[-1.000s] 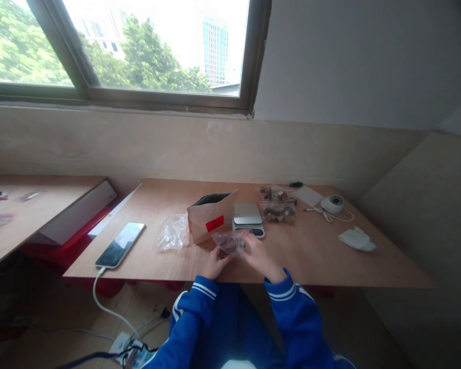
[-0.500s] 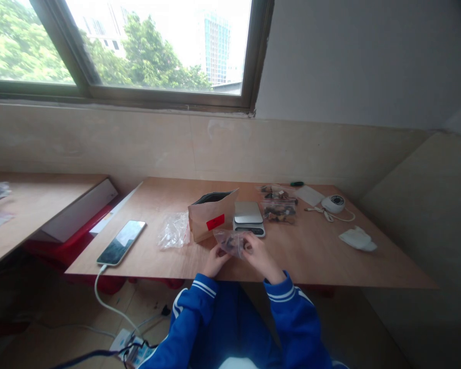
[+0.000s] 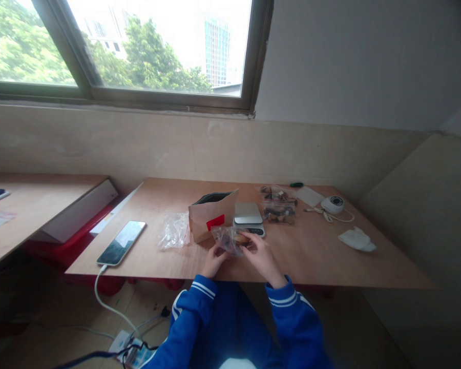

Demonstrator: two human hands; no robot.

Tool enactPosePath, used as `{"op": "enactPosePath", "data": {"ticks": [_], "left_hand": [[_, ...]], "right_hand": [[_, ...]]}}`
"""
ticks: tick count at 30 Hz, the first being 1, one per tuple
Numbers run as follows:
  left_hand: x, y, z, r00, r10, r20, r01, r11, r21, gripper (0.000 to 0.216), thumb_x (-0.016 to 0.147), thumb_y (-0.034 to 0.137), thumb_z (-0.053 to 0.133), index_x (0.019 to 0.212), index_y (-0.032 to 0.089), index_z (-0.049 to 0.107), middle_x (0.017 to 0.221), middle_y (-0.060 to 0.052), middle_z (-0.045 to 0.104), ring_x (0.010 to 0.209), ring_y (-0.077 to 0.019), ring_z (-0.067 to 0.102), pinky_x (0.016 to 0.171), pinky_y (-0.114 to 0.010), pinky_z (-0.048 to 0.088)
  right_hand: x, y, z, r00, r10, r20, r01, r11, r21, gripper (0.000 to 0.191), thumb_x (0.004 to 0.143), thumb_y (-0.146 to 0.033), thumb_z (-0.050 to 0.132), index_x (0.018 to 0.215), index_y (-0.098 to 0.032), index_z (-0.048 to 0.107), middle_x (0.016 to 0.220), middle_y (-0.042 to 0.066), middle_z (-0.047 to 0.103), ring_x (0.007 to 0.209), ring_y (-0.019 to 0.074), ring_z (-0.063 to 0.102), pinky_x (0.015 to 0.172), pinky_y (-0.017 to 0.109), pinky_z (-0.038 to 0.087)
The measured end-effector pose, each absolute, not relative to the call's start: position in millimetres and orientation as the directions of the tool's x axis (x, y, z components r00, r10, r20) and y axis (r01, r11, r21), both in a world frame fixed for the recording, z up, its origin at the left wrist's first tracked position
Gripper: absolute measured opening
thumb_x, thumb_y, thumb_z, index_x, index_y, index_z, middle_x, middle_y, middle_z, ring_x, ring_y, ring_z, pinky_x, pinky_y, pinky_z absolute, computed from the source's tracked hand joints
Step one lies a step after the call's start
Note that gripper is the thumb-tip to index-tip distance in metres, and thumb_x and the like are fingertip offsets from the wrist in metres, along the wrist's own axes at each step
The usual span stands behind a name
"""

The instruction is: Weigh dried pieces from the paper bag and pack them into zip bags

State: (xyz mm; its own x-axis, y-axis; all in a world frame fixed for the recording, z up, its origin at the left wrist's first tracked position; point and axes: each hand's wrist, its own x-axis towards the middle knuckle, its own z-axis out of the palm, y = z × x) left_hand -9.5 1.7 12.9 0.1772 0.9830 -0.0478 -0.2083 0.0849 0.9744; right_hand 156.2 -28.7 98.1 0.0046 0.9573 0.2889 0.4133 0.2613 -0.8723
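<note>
Between my hands is a clear plastic bag (image 3: 225,240), held above the table's front part. My left hand (image 3: 215,257) grips its lower left side. My right hand (image 3: 256,252) is closed at the bag's right side, around a brownish piece (image 3: 241,238) whose kind I cannot make out; whether it lies inside the bag is unclear. Just behind the bag stands an open brown paper pouch (image 3: 207,220) with a red label. A small digital scale (image 3: 248,214) with a silver plate sits beside the pouch, its front partly hidden by my right hand.
Filled clear bags (image 3: 279,211) lie right of the scale. Crumpled plastic (image 3: 173,230) and a charging phone (image 3: 122,243) are on the left. Further right are a white dome camera (image 3: 333,204) with its cable, a white tissue (image 3: 357,239) and a green-handled tool (image 3: 296,184).
The brownish piece at my right fingers now shows more plainly. The plastic bag has shifted slightly, and my hands stay in nearly the same place.
</note>
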Motion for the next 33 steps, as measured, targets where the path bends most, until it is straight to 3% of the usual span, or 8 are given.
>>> {"op": "enactPosePath", "data": {"ticks": [11,14,19,23,33], "left_hand": [[-7.0,-0.4,22.1,0.133,0.989,-0.066,-0.212,0.094,0.973,0.047,0.056,0.049,0.076,0.084,0.014,0.061,0.068,-0.001,0.066,0.064,-0.0162,0.062,0.063,-0.032,0.052],[-7.0,-0.5,21.8,0.126,0.99,-0.064,-0.221,0.091,0.971,0.051,0.056,0.05,0.076,0.088,0.014,0.06,0.073,-0.003,0.067,0.066,-0.0161,0.062,0.061,-0.03,0.051],[-8.9,-1.4,20.8,0.127,0.991,-0.041,-0.185,0.064,0.981,0.046,0.063,0.049,0.072,0.09,0.014,0.059,0.074,-0.003,0.067,0.064,-0.0152,0.062,0.062,-0.03,0.051],[-9.6,-0.4,17.4,0.146,0.988,-0.045,-0.214,0.076,0.974,0.042,0.064,0.045,0.073,0.088,0.014,0.058,0.071,-0.001,0.066,0.061,-0.0141,0.06,0.062,-0.029,0.05],[-8.5,1.1,13.4,0.152,0.986,-0.063,-0.258,0.102,0.961,0.043,0.061,0.044,0.074,0.088,0.014,0.06,0.077,-0.004,0.067,0.065,-0.0161,0.061,0.062,-0.031,0.05]], "right_hand": [[158.4,-25.3,159.8,0.131,0.931,0.342,0.235,0.306,-0.923,0.041,0.079,-0.032,0.062,0.117,-0.019,0.059,0.113,0.01,0.063,0.091,0.0196,0.064,0.082,0.033,0.055],[147.0,-8.9,191.8,0.114,0.866,0.487,0.331,0.429,-0.84,0.039,0.081,-0.032,0.06,0.119,-0.021,0.059,0.112,0.008,0.061,0.09,0.0187,0.062,0.082,0.032,0.055],[118.5,23.0,228.5,-0.062,0.733,0.678,0.479,0.618,-0.624,0.037,0.087,-0.023,0.053,0.124,-0.025,0.054,0.108,0.006,0.059,0.096,0.0188,0.059,0.088,0.034,0.051],[102.3,44.4,222.0,-0.176,0.691,0.701,0.499,0.676,-0.542,0.039,0.089,-0.015,0.047,0.126,-0.026,0.052,0.112,0.006,0.055,0.105,0.0196,0.056,0.094,0.034,0.047],[104.7,56.5,199.1,-0.271,0.707,0.653,0.441,0.694,-0.569,0.051,0.088,-0.006,0.04,0.134,-0.029,0.042,0.116,0.006,0.051,0.111,0.0187,0.051,0.1,0.035,0.043]]}}
